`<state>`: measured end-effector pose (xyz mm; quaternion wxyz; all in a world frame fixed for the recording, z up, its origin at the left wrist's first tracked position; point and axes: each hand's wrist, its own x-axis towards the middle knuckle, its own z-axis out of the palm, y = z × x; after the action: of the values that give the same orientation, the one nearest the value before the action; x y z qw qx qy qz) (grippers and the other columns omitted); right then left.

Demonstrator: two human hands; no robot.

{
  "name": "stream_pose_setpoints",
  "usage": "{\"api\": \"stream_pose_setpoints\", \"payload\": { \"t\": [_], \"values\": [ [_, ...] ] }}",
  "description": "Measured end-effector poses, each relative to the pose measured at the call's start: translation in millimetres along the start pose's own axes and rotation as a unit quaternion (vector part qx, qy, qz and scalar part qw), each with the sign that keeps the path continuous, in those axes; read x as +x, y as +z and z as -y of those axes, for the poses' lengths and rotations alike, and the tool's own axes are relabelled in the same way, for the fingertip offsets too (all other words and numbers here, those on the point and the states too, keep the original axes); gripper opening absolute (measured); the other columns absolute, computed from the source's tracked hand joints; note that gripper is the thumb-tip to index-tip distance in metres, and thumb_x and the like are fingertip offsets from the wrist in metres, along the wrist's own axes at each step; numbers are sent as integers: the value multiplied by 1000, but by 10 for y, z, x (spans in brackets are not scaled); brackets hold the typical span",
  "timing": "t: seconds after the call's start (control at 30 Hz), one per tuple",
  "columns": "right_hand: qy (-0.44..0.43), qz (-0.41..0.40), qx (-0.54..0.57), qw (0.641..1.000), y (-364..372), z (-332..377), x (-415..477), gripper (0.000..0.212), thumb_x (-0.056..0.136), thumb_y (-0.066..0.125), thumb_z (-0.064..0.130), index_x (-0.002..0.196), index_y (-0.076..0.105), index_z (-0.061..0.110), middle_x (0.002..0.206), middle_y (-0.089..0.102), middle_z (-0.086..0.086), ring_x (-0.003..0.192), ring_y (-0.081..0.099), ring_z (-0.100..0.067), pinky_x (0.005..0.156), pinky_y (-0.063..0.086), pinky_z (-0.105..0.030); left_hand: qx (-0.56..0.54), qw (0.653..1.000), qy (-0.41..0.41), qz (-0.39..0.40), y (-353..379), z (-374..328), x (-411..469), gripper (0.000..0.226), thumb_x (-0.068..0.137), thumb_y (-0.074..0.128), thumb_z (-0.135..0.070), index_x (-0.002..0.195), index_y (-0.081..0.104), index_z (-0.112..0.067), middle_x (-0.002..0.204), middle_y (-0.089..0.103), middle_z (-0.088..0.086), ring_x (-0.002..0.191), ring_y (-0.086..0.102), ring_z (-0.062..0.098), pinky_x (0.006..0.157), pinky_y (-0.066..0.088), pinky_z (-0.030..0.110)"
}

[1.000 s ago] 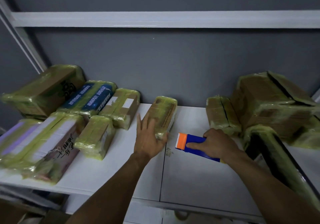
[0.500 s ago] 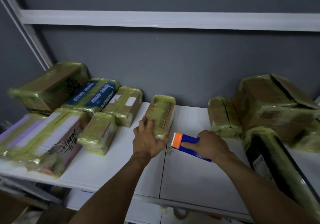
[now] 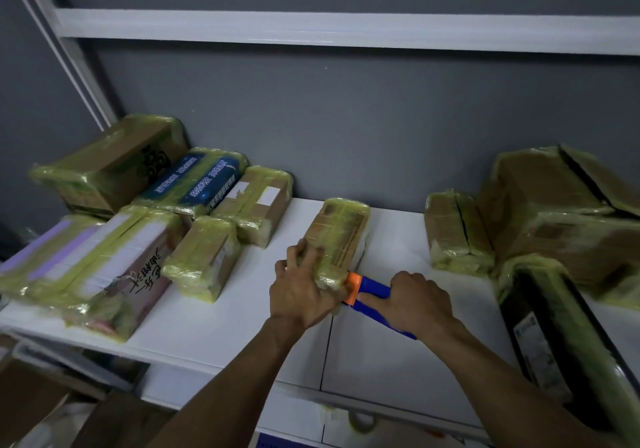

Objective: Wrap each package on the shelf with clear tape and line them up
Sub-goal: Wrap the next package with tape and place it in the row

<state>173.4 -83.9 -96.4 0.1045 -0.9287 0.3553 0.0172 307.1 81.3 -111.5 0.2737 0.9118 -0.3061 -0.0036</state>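
Centre: small package [image 3: 341, 236], wrapped in yellowish clear tape, lies flat mid-shelf with its long axis running toward the grey wall [image 3: 346, 118], apart from the other parcels. Near left corner gripped by left hand [image 3: 301, 295], fingers [image 3: 304, 257] curled over the top face; thumb hidden. To its right, right hand [image 3: 415, 300] is closed round the blue handle of a tape tool [image 3: 375, 288]; the tool's orange head touches the package's near end.

All on the white shelf [image 3: 221, 326].

Left cluster, all taped:
- large brown box [image 3: 107, 167] in the back corner
- blue printed package [image 3: 197, 181] beside it
- labelled brown parcel [image 3: 256, 201] next along
- smaller parcel [image 3: 204, 257] in front
- long pale package [image 3: 100, 267] nearest the edge

Right side, somewhat blurred:
- squat parcel [image 3: 453, 233]
- big box [image 3: 561, 212] beside it
- long black package [image 3: 568, 336] running toward the front edge

An upper shelf rail [image 3: 346, 32] crosses above.
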Motion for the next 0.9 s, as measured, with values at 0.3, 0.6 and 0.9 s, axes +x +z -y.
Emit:
{"api": "stream_pose_setpoints", "payload": {
  "t": [0.3, 0.6, 0.9],
  "values": [
    [-11, -37, -18, 999, -14, 50, -107, 65, 81, 46, 89, 70, 40, 26, 70, 45, 8, 66, 52, -15, 55, 34, -27, 22, 1000, 9, 13, -58, 0, -6, 94, 55, 70, -75, 138, 40, -42, 143, 30, -8, 116, 47, 27, 71, 43, 34],
    [-21, -78, -89, 993, 39, 84, -180, 64, 86, 39, 87, 88, 52, 24, 101, 69, 1, 88, 68, -20, 62, 39, -29, 15, 1000, -9, 16, -111, -42, -56, 95, 53, 69, -77, 137, 45, -40, 138, 32, -8, 111, 48, 26, 73, 42, 35],
    [41, 20, 99, 994, -35, -132, -37, 67, 82, 48, 87, 84, 54, 20, 85, 66, 2, 75, 67, -19, 69, 59, -35, -60, 996, -43, -57, -212, 300, -78, 87, 65, 72, -69, 137, 35, -37, 148, 27, -8, 130, 38, 30, 84, 50, 47]
  ]
}}
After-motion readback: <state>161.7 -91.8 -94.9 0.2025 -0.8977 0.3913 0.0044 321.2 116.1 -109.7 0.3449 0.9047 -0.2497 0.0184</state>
